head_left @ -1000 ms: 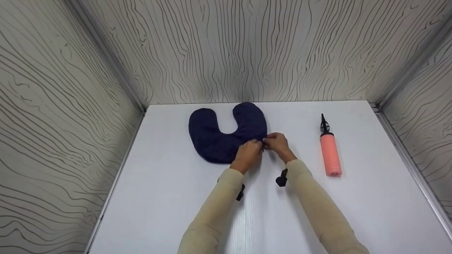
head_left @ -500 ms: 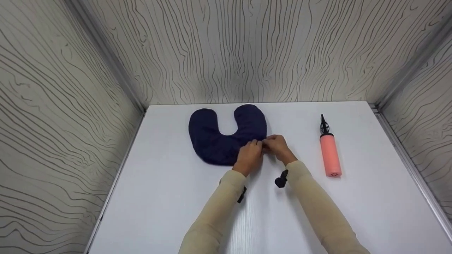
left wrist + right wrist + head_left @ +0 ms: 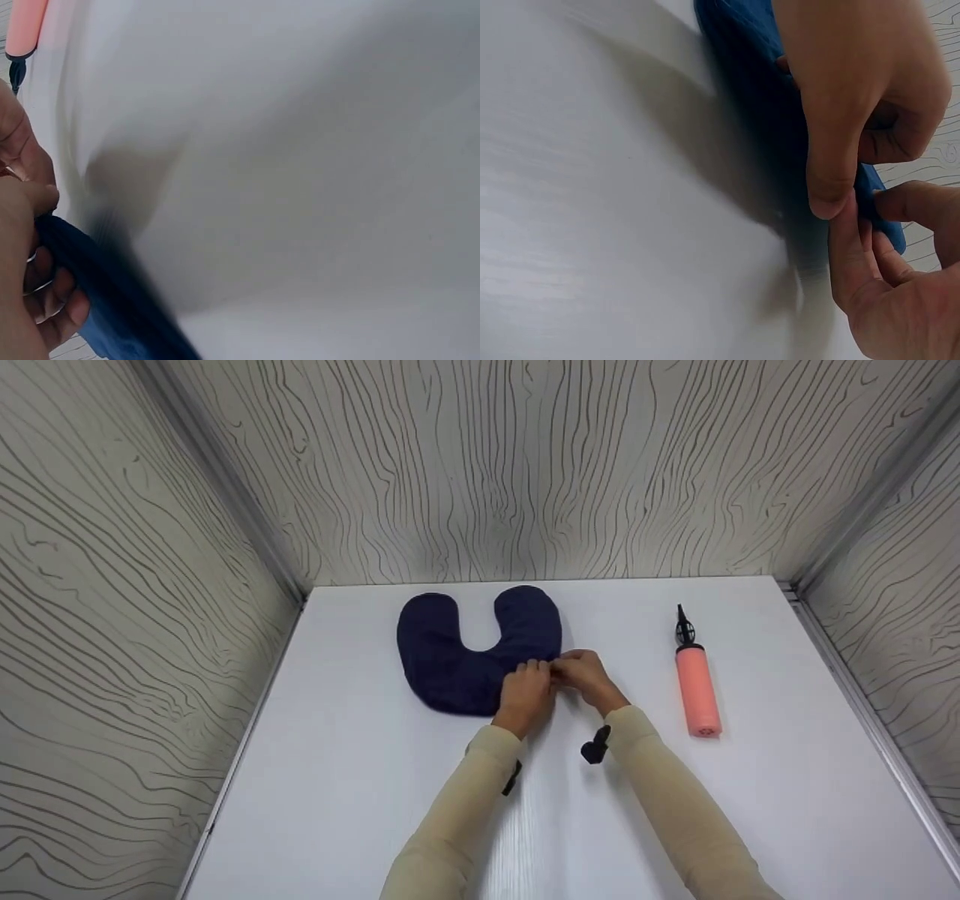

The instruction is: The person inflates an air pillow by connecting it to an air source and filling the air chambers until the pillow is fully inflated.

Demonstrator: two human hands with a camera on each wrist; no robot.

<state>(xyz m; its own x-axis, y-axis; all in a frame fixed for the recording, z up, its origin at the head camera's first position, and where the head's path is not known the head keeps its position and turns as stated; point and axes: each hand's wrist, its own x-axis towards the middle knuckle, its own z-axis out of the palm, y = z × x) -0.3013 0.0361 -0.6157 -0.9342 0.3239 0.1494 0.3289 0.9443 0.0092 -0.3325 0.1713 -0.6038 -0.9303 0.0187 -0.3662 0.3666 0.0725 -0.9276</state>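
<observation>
A dark blue U-shaped neck pillow [image 3: 450, 675] lies on the white table, its opening toward the back wall. My left hand [image 3: 526, 694] grips the lower right edge of the pillow, fingers over the top and thumb along the rim. Right beside it, my right hand [image 3: 583, 671] pinches the same edge between thumb and fingers. In the right wrist view the fingertips of both hands meet at the blue fabric [image 3: 757, 90]. Whatever small part sits between the fingertips is hidden. The left wrist view shows the fabric edge [image 3: 112, 292] held under curled fingers.
To the right lies a coral-pink hand pump [image 3: 697, 690] with a black nozzle pointing to the back. Wood-grain patterned panels stand behind and on both sides of the table [image 3: 337, 810].
The hands stay at the same corner of the pillow, with only slight finger shifts. The pillow's right arm has come very slightly nearer. The pump lies still.
</observation>
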